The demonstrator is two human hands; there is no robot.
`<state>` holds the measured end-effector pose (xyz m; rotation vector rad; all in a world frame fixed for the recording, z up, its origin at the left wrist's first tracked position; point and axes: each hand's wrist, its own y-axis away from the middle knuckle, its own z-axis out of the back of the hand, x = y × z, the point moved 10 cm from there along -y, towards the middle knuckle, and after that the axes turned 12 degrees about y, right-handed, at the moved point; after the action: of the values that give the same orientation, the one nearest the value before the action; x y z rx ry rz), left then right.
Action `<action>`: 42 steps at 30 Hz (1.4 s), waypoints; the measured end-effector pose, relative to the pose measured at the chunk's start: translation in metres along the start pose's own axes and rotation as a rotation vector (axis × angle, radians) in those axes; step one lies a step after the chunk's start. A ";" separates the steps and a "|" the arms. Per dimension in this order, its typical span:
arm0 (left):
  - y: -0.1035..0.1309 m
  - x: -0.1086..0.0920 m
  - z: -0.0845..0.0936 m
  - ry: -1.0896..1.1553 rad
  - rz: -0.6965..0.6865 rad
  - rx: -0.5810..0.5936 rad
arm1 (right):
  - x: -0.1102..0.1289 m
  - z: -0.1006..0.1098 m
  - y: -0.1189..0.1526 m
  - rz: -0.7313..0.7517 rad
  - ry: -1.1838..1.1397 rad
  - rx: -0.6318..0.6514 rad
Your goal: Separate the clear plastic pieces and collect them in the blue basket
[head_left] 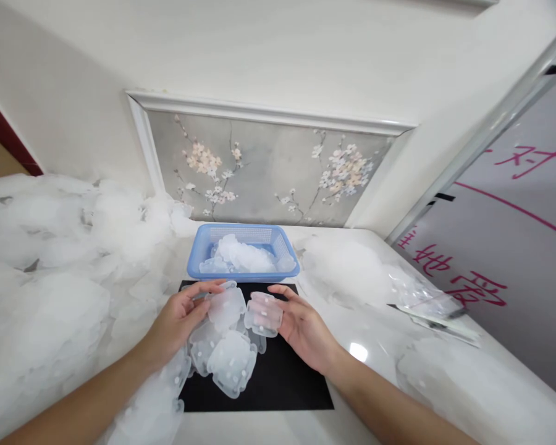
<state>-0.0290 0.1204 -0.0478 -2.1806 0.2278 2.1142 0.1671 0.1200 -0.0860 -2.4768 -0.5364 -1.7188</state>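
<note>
My left hand pinches a translucent, frosted plastic piece with small tabs at its edge. Between the thumb and fingers of my right hand is a similar plastic piece, dotted with small white spots and held a little above the black mat. Below both hands, several more frosted pieces overlap in a loose heap on the mat's left half. Just behind the mat stands a blue plastic basket with more such pieces inside.
A large heap of frosted pieces covers the left of the white table. More piles lie on the right, near a clear plastic bag. A wall with a framed floral panel rises behind; a whiteboard with red writing stands right.
</note>
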 end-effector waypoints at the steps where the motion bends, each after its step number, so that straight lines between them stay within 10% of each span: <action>1: 0.000 0.003 -0.001 0.009 0.028 0.006 | 0.000 0.000 -0.001 -0.004 -0.011 0.008; 12: 0.001 0.016 -0.008 0.193 0.134 0.078 | 0.007 0.011 0.000 0.091 0.256 -0.061; 20: 0.006 0.011 -0.026 0.407 0.173 0.203 | 0.039 -0.031 0.030 0.670 1.220 -0.051; 28: 0.011 0.011 -0.038 0.413 0.162 0.318 | 0.044 -0.044 0.040 0.862 1.230 -0.059; 34: 0.013 0.006 -0.044 0.220 0.001 0.409 | 0.054 -0.019 0.034 0.769 1.050 -0.106; 42: 0.020 0.018 -0.038 -0.408 0.035 0.348 | 0.033 0.024 0.005 0.251 0.515 -0.210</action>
<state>0.0055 0.0930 -0.0639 -1.5325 0.5502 2.2718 0.2006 0.1299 -0.0637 -1.9714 0.0029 -2.2688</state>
